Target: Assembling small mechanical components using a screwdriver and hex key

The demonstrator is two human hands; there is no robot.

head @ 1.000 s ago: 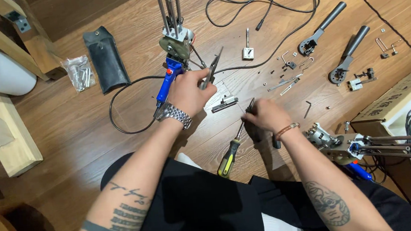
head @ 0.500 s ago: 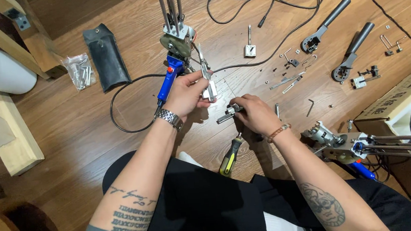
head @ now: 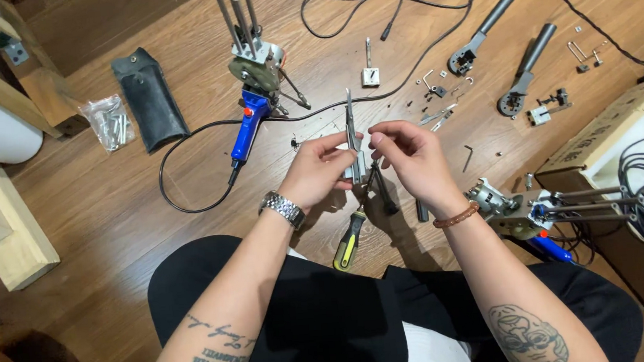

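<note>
My left hand [head: 317,170] grips a thin grey metal rod with a small block at its lower end [head: 351,136], held upright above the wooden floor. My right hand [head: 406,155] meets it from the right, fingertips pinching at the block; what is between those fingers is too small to tell. Below the hands a yellow-and-black screwdriver [head: 349,240] lies on the floor beside a dark tool [head: 382,191]. A wristwatch is on my left wrist and a bead bracelet on my right.
A blue-handled device with three metal rods [head: 250,64] stands ahead on the left, its black cable looping. Two black-handled tools [head: 506,36], small screws and brackets [head: 437,88] lie scattered. A second device [head: 524,215] and a cardboard box [head: 628,180] sit right. Black pouch [head: 148,99] left.
Both hands rose from the floor and came together. My left hand lifted the rod and turned it upright; my right hand left the floor by the screwdriver and moved onto the rod's block.
</note>
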